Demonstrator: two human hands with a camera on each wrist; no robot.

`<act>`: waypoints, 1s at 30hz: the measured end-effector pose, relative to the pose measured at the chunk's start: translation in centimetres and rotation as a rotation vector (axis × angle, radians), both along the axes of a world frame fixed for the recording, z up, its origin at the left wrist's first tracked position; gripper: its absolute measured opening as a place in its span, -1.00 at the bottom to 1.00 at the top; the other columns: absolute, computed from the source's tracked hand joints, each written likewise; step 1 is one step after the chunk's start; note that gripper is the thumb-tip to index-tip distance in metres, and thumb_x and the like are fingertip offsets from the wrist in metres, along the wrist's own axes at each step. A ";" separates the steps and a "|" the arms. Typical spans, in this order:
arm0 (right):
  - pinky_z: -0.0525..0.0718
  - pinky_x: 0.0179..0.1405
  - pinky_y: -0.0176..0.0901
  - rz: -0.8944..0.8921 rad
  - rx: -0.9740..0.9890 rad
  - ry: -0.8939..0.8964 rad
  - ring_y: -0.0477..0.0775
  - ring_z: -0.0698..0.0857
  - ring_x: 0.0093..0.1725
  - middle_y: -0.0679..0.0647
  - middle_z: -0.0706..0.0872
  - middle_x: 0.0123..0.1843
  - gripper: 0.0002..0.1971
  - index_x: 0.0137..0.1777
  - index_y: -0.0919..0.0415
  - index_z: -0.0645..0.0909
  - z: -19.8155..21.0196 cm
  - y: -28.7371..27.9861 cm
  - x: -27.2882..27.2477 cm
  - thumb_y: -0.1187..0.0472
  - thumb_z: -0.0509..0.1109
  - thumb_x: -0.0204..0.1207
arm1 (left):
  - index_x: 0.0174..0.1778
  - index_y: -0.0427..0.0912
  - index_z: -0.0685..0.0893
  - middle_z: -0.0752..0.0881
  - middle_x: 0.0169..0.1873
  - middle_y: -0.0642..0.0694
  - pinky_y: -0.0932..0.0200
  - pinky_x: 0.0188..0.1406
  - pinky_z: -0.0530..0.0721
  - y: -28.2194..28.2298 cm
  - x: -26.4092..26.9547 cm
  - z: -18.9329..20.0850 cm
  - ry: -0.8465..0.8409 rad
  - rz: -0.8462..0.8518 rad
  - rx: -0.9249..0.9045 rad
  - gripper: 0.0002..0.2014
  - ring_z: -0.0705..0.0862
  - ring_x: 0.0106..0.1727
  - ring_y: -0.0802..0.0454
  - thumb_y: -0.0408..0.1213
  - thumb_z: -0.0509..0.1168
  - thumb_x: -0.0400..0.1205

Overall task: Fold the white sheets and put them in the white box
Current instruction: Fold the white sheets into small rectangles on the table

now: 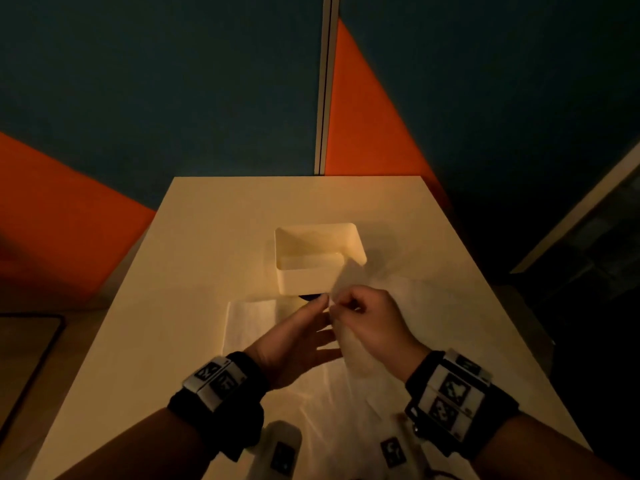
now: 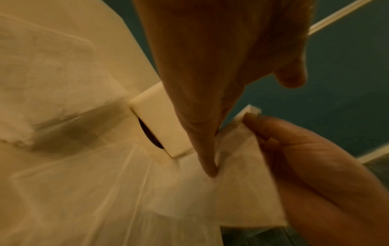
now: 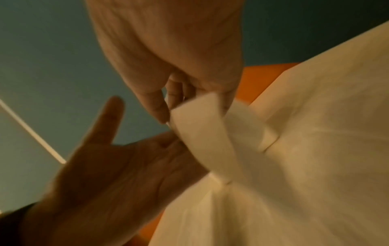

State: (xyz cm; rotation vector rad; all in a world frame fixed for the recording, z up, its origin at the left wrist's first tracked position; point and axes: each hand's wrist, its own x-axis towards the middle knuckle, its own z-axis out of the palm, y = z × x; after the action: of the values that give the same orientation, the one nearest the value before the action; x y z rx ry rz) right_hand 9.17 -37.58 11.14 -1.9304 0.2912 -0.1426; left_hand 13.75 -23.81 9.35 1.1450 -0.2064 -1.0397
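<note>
A white box stands open in the middle of the table, seen from its side in the left wrist view. A thin white sheet rises from the table in front of it. My right hand pinches that sheet's upper edge between thumb and curled fingers. My left hand is beside it with straight fingers, and its fingertip touches the sheet. The lower part of the sheet spreads over the near table. Another white sheet lies flat to the left.
The pale table ends at a blue and orange partition wall. A small dark round object shows under the box's near edge. A dark-rimmed surface sits left of the table.
</note>
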 end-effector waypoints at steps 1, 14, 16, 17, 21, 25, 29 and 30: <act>0.55 -0.33 -0.20 0.031 0.076 0.012 -0.05 0.62 -0.39 0.07 0.68 -0.40 -0.79 -0.30 0.05 0.66 0.2 0.5 0.0 0.34 0.40 0.51 | 0.41 -0.11 0.54 0.66 0.28 -0.14 -0.02 0.28 0.60 0.0 0.1 -0.1 0.010 0.035 -0.014 -0.39 0.65 0.26 -0.06 0.16 0.25 0.50; 0.54 -0.13 -0.14 -0.200 0.197 0.203 0.02 0.65 -0.01 0.06 0.69 0.06 -0.67 0.15 0.05 0.57 0.7 -5.2 0.0 0.10 0.52 0.40 | 0.24 -0.31 0.63 0.76 0.04 -0.29 0.03 -0.15 0.78 1.9 1.9 0.5 0.101 0.301 -0.038 -0.62 0.78 -0.04 -0.15 -0.13 0.19 0.64; 0.59 -0.11 0.02 -0.049 0.380 0.312 0.13 0.70 -0.03 0.15 0.73 0.06 -0.61 0.19 0.10 0.61 0.7 -5.7 -0.5 0.07 0.51 0.36 | 0.17 -0.29 0.65 0.78 -0.12 -0.23 0.09 -0.29 0.75 2.1 2.1 0.8 0.076 0.249 -0.023 -0.65 0.78 -0.18 -0.10 -0.12 0.19 0.64; 0.63 -0.07 0.08 0.019 0.463 0.318 0.18 0.72 -0.02 0.19 0.75 0.05 -0.61 0.19 0.13 0.63 0.8 -5.7 -0.8 0.11 0.49 0.35 | 0.14 -0.28 0.65 0.78 -0.17 -0.20 0.10 -0.31 0.73 2.1 2.2 0.9 0.054 0.226 -0.011 -0.66 0.78 -0.22 -0.08 -0.11 0.20 0.62; 0.72 -0.03 0.06 0.070 0.535 0.232 0.22 0.76 0.01 0.27 0.79 0.06 -0.71 0.19 0.18 0.67 0.5 -5.6 -1.2 0.40 0.34 0.51 | 0.25 -0.27 0.60 0.76 0.04 -0.26 -0.03 -0.04 0.76 2.2 2.4 1.2 -0.072 0.152 0.053 -0.60 0.76 0.01 -0.16 -0.06 0.22 0.63; 0.77 -0.12 -0.04 -0.009 0.547 0.171 0.12 0.77 -0.07 0.18 0.81 -0.05 -0.79 0.05 0.25 0.72 0.3 -5.7 -1.0 0.45 0.35 0.49 | 0.28 -0.19 0.62 0.72 0.20 -0.22 0.00 0.07 0.73 2.9 2.9 1.9 -0.114 0.045 0.057 -0.43 0.72 0.16 -0.12 0.04 0.45 0.42; 0.66 -0.44 -0.19 0.052 0.476 0.162 0.02 0.72 -0.31 0.05 0.77 -0.30 -0.67 -0.43 0.16 0.73 1.2 -6.7 -1.0 0.50 0.32 0.45 | 0.20 -0.16 0.72 0.65 0.30 -0.25 -0.17 0.33 0.55 4.1 3.6 2.4 -0.122 -0.113 0.023 -0.28 0.61 0.31 -0.24 0.27 0.47 0.25; 0.64 -0.45 -0.21 0.087 0.448 0.178 0.01 0.71 -0.36 0.05 0.75 -0.33 -0.59 -0.49 0.14 0.71 1.4 -6.8 -0.9 0.52 0.27 0.48 | 0.17 -0.15 0.75 0.65 0.31 -0.24 -0.18 0.36 0.51 4.2 3.7 2.4 -0.131 -0.141 0.024 -0.31 0.59 0.33 -0.25 0.30 0.41 0.29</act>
State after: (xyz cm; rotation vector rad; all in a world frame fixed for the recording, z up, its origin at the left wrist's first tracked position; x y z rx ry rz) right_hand 8.23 -44.42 12.51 -1.5082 0.3263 0.1434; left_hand 17.45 -19.58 11.72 1.2347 -0.3840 -1.0944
